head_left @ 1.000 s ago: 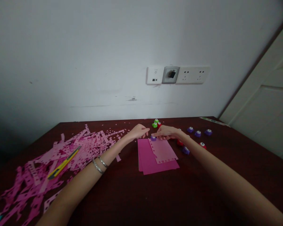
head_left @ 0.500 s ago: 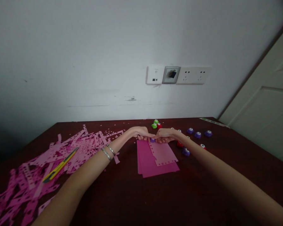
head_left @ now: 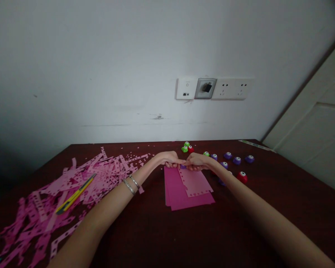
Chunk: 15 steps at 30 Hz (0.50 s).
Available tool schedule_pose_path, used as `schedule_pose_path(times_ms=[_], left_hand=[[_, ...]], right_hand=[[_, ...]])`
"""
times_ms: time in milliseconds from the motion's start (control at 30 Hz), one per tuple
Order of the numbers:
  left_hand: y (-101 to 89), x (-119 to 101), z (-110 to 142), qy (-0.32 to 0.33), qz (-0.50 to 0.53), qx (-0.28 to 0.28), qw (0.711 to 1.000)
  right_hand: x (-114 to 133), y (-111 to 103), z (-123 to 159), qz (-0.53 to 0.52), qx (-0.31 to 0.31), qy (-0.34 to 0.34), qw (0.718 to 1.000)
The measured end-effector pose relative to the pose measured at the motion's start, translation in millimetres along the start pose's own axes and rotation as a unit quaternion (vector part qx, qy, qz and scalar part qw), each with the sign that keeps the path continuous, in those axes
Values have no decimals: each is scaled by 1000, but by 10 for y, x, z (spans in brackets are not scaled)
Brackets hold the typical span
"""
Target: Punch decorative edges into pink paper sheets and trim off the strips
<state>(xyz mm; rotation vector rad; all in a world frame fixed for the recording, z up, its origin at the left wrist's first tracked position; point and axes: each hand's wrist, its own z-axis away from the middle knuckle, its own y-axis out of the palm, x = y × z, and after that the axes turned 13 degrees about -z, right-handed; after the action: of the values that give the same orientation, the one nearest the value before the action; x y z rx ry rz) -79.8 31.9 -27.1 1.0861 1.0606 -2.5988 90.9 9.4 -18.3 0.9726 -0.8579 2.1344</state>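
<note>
Both hands meet over a purple paper punch (head_left: 183, 167) at the far edge of a light pink sheet (head_left: 197, 183). My left hand (head_left: 170, 158) has curled fingers, and its thumb presses on the punch's top. From the other side my right hand (head_left: 197, 161) is closed round the same punch, with its thumb tip against the left one. Much of the punch is hidden by the hands. Small notches or holes line the sheet's left and near edges. Darker pink sheets (head_left: 178, 201) lie beneath it on the table.
Punched pink paper strips (head_left: 100, 171) heap at left, with a yellow utility knife (head_left: 75, 194) on top. Green punches (head_left: 184, 149) and a red one stand beyond my hands. More punches, including a red one (head_left: 242, 177), spread at right. Wall sockets (head_left: 231, 89) are behind.
The view has shifted slightly, so the scene sits a little further right. My hands stay pressed on the punch. More of the red punch beside my right forearm now shows.
</note>
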Motion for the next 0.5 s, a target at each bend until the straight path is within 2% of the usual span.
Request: schedule_pose_path(times_ms=[167,267,400,500], left_hand=[[53,25,70,25,-41,-100,994],[62,45,142,44,-28,-157,986],[61,64,277,66,-9,-207,976],[89,65,374,72,-21,-222,972]], right_hand=[[-83,-21,-25,19,-26,-69,997],[-100,-9,-3,27,-49,-95,994],[-96,19,103,18,-84,-109,990],[-114,-2,191,25,-125,-122,984]])
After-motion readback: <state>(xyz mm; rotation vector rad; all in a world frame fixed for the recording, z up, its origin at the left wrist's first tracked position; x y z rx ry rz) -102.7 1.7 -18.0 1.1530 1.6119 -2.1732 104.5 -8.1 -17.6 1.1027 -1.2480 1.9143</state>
